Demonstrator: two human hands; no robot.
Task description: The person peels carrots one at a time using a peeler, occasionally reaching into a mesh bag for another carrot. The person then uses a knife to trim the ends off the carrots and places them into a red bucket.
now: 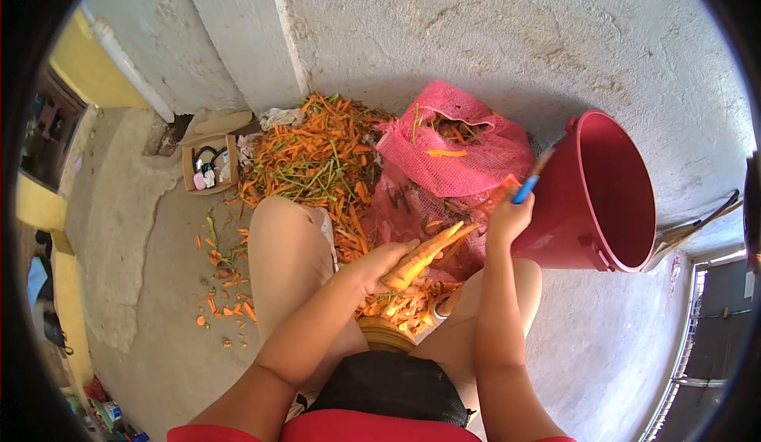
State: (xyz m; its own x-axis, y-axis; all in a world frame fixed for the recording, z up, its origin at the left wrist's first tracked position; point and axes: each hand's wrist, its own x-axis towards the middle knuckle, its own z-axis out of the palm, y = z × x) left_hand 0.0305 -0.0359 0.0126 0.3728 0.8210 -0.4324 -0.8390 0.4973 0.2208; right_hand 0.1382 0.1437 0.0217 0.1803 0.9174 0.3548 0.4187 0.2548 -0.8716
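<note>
our left hand (384, 266) pinches a carrot (412, 268), our right hand (510, 220) a knife (525, 191); peelings (313, 145) lie heaped; what remains, we cannot tell.

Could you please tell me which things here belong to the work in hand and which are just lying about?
Apparently in the work:
carrot, in the left hand
blue-handled tool, in the right hand
heaped orange peelings
pink mesh sack

Apparently just lying about:
small open box of odds and ends
pale cloth

Unclear: red bin
</note>
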